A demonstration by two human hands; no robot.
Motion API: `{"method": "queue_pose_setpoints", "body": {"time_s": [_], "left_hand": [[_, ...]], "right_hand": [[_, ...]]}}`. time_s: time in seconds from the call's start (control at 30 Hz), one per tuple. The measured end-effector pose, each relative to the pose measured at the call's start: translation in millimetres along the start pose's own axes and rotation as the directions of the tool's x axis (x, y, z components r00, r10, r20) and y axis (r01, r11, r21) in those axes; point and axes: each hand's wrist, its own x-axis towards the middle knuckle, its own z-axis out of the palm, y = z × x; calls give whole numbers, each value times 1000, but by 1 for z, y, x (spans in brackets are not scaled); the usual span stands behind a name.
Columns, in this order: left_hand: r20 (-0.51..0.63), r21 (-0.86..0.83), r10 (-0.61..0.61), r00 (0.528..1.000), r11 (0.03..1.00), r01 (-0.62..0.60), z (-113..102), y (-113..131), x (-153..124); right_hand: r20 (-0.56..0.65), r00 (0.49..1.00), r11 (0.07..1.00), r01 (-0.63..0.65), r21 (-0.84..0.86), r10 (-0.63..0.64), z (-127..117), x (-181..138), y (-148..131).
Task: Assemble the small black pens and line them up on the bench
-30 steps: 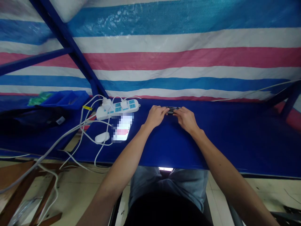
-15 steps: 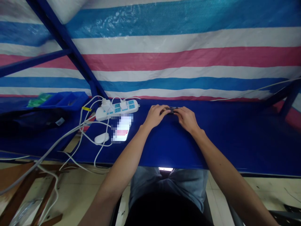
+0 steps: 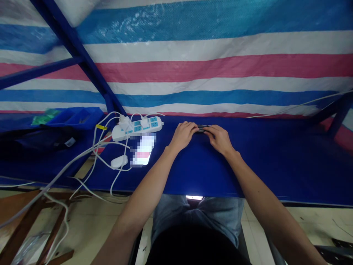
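**Asker:** Where are you sitting?

**Me:** I am at a table point(image 3: 270, 165) covered in dark blue cloth. A tarp point(image 3: 209, 66) striped in blue, white and pink hangs behind it, and dark blue metal bars point(image 3: 77, 51) cross in front of the tarp at the upper left.

**Asker:** What are your hands doing?

**Me:** My left hand point(image 3: 183, 135) and right hand point(image 3: 219, 139) lie close together near the back of the table, knuckles up. The fingers of each are curled in, pinching one small dark part point(image 3: 202, 128) from either side. It is black, narrow and low, and lies flat on the cloth between my fingertips. Most of it is hidden by my fingers, so I cannot tell its exact shape.

**Asker:** What else is there, and how many?

**Me:** To my left there is one white power strip point(image 3: 137, 127) with light blue sockets and white plugs in it. In front of it are one phone point(image 3: 143, 150) with a lit, blurred screen and one white oval adapter point(image 3: 119, 161). White cables point(image 3: 82, 154) trail off the table edge. Further left are blue plastic bins point(image 3: 74, 116), though I cannot count them.

**Asker:** Is there any writing?

**Me:** A yellow tag point(image 3: 102, 127) sits on one cable, but it is too small to read.
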Motion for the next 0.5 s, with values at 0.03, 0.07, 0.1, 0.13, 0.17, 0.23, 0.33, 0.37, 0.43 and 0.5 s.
{"method": "queue_pose_setpoints", "body": {"time_s": [0.03, 0.07, 0.1, 0.13, 0.17, 0.23, 0.33, 0.37, 0.43, 0.5], "left_hand": [[3, 34, -20, 1000, 999, 20, 1, -1, 1], [7, 65, -37, 999, 997, 37, 1, -2, 1], [12, 87, -53, 999, 995, 52, 1, -3, 1], [17, 97, -69, 997, 993, 67, 0, -4, 2], [19, 98, -85, 996, 992, 83, 0, -5, 2], [13, 82, -115, 993, 990, 114, -2, -6, 2], [-24, 43, -145, 989, 988, 146, -4, -6, 1], [-43, 26, -145, 988, 989, 146, -4, -6, 1], [-90, -8, -141, 986, 990, 141, -5, -6, 0], [-137, -31, -143, 980, 990, 140, -6, -7, 0]], "right_hand": [[-4, 1000, 1000, 5, 4, -5, 1, 0, 0], [-9, 1000, 1000, 10, 8, -10, 1, 0, -1], [-14, 1000, 1000, 12, 7, -12, 1, 1, -2], [-19, 1000, 1000, 12, 1, -12, 1, 1, -2], [-23, 1000, 1000, 9, -7, -9, 1, 1, -2], [-35, 999, 999, -7, -35, 5, -1, 2, -3], [-61, 998, 995, -34, -93, 29, -6, 2, -1], [-75, 997, 993, -42, -111, 34, -8, 2, 1], [-106, 994, 990, -56, -132, 42, -12, 2, 4], [-131, 990, 989, -67, -133, 50, -15, 1, 7]]}}
